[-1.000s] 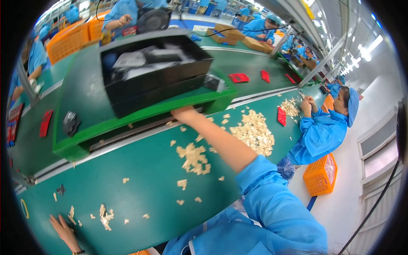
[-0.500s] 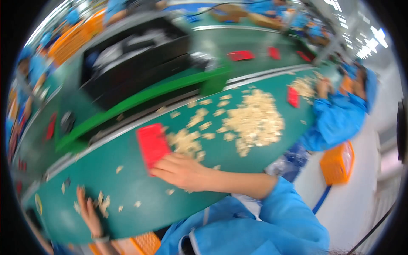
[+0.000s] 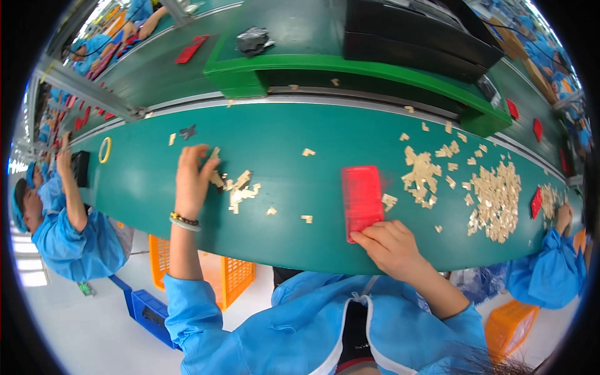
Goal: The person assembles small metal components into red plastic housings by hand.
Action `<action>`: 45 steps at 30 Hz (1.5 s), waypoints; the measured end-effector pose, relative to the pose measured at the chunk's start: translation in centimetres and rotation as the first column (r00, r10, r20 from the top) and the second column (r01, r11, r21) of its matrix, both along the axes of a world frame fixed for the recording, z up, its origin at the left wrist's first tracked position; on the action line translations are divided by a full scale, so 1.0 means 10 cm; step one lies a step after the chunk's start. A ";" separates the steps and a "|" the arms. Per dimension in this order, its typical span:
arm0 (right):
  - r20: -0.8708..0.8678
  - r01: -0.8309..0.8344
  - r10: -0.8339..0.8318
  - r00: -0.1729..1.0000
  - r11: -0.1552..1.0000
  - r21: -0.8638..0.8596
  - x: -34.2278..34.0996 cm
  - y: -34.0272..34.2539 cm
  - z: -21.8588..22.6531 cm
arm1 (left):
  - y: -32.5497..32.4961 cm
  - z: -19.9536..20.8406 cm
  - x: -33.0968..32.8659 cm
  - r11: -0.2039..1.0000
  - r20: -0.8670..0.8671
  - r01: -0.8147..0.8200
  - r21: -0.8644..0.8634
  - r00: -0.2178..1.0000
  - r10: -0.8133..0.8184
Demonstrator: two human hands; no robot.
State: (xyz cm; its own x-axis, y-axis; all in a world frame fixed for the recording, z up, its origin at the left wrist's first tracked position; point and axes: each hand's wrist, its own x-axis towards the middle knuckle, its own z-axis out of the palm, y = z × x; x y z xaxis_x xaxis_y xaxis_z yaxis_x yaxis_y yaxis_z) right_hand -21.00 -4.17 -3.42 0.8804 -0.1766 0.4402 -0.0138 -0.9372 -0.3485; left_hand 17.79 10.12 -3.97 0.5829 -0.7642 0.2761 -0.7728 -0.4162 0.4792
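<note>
In my right hand is a flat red rectangular plate, gripped at its near end between thumb and fingers, low over or on the green tabletop. To its left, my left hand has thumb and forefinger around a small beige L-shaped piece. Just right of those fingertips lies a small cluster of similar beige pieces. A loose scatter of them sits right of the red plate, and a bigger pile spreads farther right.
A green raised shelf runs along the far side, carrying a black box. A tape roll stands at the left. Co-workers in blue sit at both ends. Below the table edge is an orange crate.
The view has swung left and steadied. My right hand still grips the red plate. My left hand, flat and open before, has its thumb and forefinger around a small beige piece.
</note>
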 end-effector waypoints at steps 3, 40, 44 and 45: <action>-0.019 0.001 -0.001 1.000 1.000 0.014 -0.03 0.04 -0.01 | -0.07 -0.13 0.11 0.999 -0.057 0.036 -0.018 0.998 -0.037; 0.137 0.107 -0.113 0.984 0.993 0.050 0.01 -0.37 0.12 | -0.05 -0.13 0.16 0.997 -0.048 0.009 -0.082 0.999 -0.013; 0.097 0.103 -0.115 0.989 0.988 0.114 0.01 -0.39 0.11 | -0.02 -0.12 0.04 0.990 -0.167 -0.036 -0.133 0.986 0.013; 0.087 0.100 -0.111 0.990 0.988 0.121 0.03 -0.38 0.07 | -0.03 -0.07 -0.04 0.994 -0.199 -0.078 -0.081 0.978 0.060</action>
